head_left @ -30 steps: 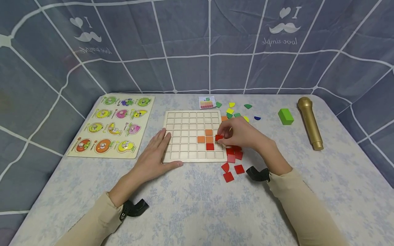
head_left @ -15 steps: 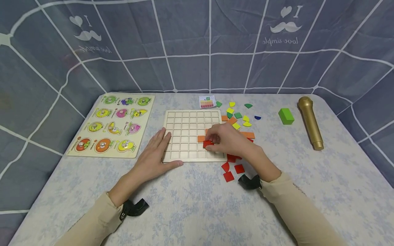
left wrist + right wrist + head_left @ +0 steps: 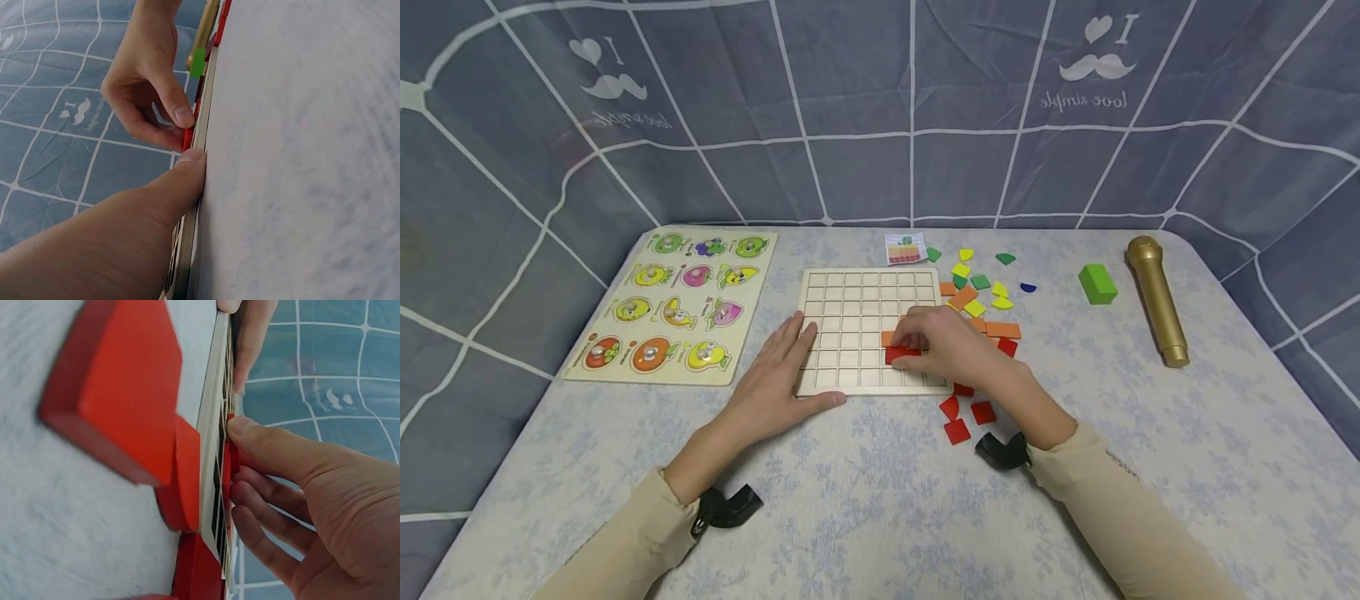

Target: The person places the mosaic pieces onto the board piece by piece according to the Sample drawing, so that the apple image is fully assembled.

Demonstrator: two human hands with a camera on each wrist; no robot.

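A pale wooden grid board lies flat on the table. My left hand rests on its left edge with fingers straight, its thumb along the front corner. My right hand is over the board's right half and pinches a red square tile between thumb and fingers. In the left wrist view that red tile stands right at the board surface. An orange tile sits in a cell just behind the fingertips. The other tiles set in the board are mostly hidden under the right hand.
Loose red tiles lie off the board's front right corner. Orange tiles, yellow tiles and green tiles are scattered behind. A picture card, fruit puzzle, green block and gold microphone surround the board.
My right hand has carried the red tile leftward from the board's right edge to a cell in front of the orange tile. The left hand has stayed in place.
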